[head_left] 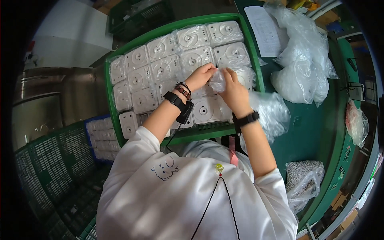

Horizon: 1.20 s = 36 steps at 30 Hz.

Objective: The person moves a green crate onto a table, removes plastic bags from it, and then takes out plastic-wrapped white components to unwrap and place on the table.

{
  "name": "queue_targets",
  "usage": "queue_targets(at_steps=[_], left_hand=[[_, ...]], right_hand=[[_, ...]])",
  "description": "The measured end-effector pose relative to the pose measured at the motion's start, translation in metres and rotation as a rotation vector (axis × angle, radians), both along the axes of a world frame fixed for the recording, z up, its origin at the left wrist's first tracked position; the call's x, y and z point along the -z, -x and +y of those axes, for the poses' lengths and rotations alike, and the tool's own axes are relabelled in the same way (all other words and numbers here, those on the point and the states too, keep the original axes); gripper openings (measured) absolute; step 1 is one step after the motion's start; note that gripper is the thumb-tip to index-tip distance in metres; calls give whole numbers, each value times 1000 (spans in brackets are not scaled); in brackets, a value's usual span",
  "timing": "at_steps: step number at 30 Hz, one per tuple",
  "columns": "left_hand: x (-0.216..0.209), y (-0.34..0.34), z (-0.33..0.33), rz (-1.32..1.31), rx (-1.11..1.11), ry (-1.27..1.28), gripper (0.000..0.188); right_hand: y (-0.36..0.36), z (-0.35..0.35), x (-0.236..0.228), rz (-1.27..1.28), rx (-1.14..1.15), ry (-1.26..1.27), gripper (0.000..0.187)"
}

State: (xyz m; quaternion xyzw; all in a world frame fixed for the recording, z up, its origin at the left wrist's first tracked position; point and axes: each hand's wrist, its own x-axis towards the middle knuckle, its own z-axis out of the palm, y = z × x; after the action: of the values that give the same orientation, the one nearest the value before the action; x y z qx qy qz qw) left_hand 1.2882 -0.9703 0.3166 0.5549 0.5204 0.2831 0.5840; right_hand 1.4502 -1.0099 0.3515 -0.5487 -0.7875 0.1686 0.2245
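Observation:
My left hand [201,77] and my right hand [234,94] are close together above a green crate, fingers pinched. Between them is a crumpled clear plastic bag [217,82], gripped from both sides. Under my hands, the green crate [182,140] holds rows of white square plastic housings, each with a round centre. Those in the far rows, such as one white housing [193,38], are wrapped in clear plastic. At the near edge, another white housing [205,113] looks bare. My forearms and hands hide part of the near rows.
A pile of clear plastic bags [272,114] lies right of the crate, beside my right wrist. Farther right, a big clear bag [302,68] sits by a paper sheet [266,32] on the green table [304,132]. At left stand a green crate [48,140] and a blue-rimmed crate [89,136].

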Motion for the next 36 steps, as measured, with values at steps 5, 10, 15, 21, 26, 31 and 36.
queue_targets(at_steps=[5,10,15,21,26,31,36], left_hand=[[18,52,-8,-184,-200,-61,11],[9,76,-49,903,83,-252,31],[4,73,-55,1054,15,-362,38],[3,86,-45,1166,-48,-295,33],[30,94,-31,990,-141,-261,24],[43,109,-23,448,-415,-6,15],[28,121,-20,-13,-645,158,18]], right_hand=[[22,30,16,-281,-15,88,29],[23,46,11,-34,-110,-393,17],[15,43,35,-182,-456,-335,21],[44,61,12,-365,-186,284,28],[58,69,26,762,163,378,36],[66,58,44,578,92,412,40],[101,38,40,-284,-341,249,37]])
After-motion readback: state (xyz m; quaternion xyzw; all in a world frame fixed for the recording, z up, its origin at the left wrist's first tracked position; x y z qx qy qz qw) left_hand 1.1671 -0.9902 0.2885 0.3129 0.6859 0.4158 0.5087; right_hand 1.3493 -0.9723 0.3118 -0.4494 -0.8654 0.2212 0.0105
